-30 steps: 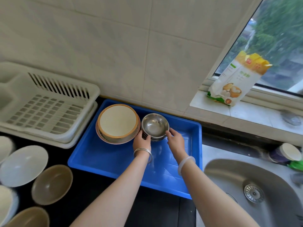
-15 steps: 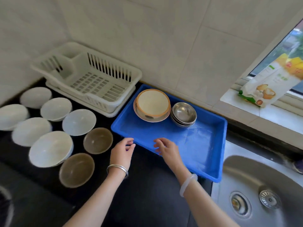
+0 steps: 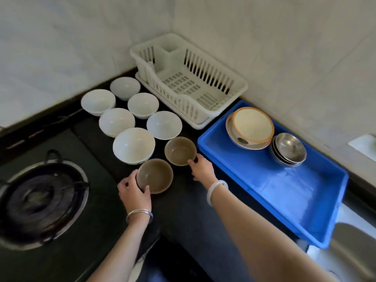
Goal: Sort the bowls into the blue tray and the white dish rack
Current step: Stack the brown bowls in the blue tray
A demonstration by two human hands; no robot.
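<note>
Two brown bowls stand on the black counter. My left hand point(image 3: 132, 193) grips the near brown bowl point(image 3: 156, 177) at its left rim, thumb inside. My right hand point(image 3: 202, 169) holds the far brown bowl point(image 3: 180, 150) at its right edge. Several white bowls point(image 3: 133, 146) sit in a cluster behind them. The white dish rack point(image 3: 179, 84) at the back corner has nothing in it. The blue tray point(image 3: 274, 190) to the right holds a stack of cream bowls with orange rims point(image 3: 252, 127) and a stack of steel bowls point(image 3: 290, 149).
A gas burner point(image 3: 38, 202) lies at the left on the black hob. A steel sink point(image 3: 356, 253) borders the tray at the lower right. Tiled walls close the back and the left.
Both hands left the steel bowls in the tray and moved left over the counter. Each now holds a brown bowl. My view swung left, so the window is out of sight.
</note>
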